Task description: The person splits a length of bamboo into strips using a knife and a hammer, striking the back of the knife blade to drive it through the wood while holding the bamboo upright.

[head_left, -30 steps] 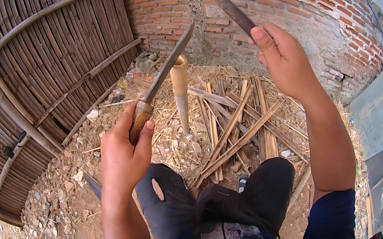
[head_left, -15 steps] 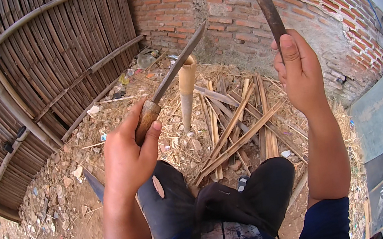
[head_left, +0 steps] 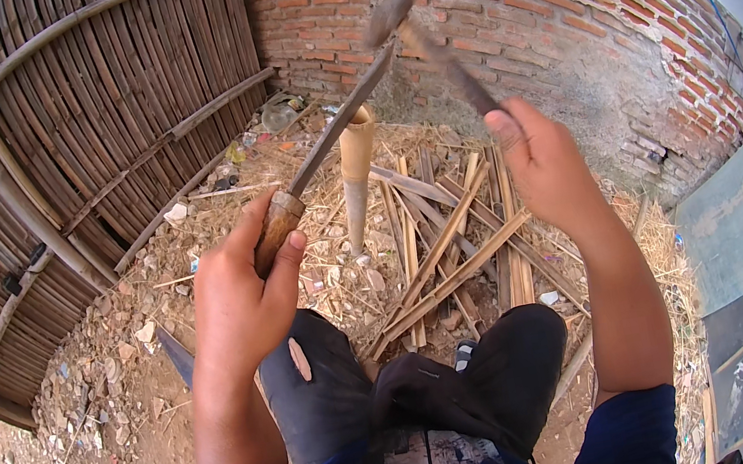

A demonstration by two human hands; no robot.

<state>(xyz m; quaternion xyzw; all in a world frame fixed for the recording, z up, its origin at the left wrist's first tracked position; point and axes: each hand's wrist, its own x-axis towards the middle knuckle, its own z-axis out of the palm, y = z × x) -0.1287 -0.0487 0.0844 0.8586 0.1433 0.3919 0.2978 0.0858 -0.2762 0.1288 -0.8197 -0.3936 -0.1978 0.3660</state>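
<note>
My left hand [head_left: 239, 289] grips the brown wooden handle of a long knife [head_left: 331, 135], whose dark blade slants up and right and rests across the top of an upright bamboo stalk [head_left: 357, 175]. My right hand [head_left: 542, 164] holds a hammer [head_left: 419, 47] by its handle; the blurred hammer head is down at the far end of the blade, right above the bamboo top. My knees in dark trousers sit below both hands.
Split bamboo strips [head_left: 453, 248] lie scattered on the dirt behind the stalk. A woven bamboo fence [head_left: 80, 133] stands at the left, a red brick wall [head_left: 551, 15] at the back. Rubble and stones [head_left: 91, 377] cover the ground at the left.
My right hand has swung the hammer down from high above to the knife blade. The left hand, knife and bamboo stalk have stayed in place.
</note>
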